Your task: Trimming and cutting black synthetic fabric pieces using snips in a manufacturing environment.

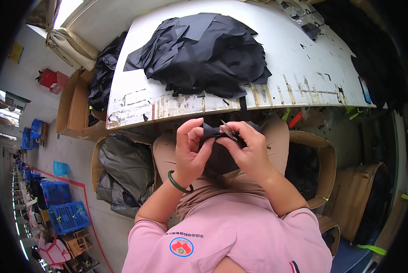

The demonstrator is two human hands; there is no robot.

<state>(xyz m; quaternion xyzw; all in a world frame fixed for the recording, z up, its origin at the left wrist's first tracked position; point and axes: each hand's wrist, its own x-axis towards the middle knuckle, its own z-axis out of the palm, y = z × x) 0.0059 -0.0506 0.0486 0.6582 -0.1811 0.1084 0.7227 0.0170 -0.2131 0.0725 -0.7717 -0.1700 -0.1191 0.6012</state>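
Note:
Just off the table's near edge, over my lap, both hands work close together. Between the thumb and fingers of my left hand (192,143) is pinched a piece of black fabric (209,132), part of which hangs down between my knees. My right hand (248,148) is closed around small thread snips (227,129), whose metal blades point up and left beside the fabric. Its fingers hide most of the tool's body. On the white table (299,68) in front of me lies a big heap of cut black fabric pieces (208,54).
An open carton with grey-black fabric (126,168) stands left of my legs, another carton (324,170) right of them. A taller cardboard box (74,109) is beside the table's left end. A clear plastic bag (301,16) lies at the far right; a phone (364,88) sits near the right edge.

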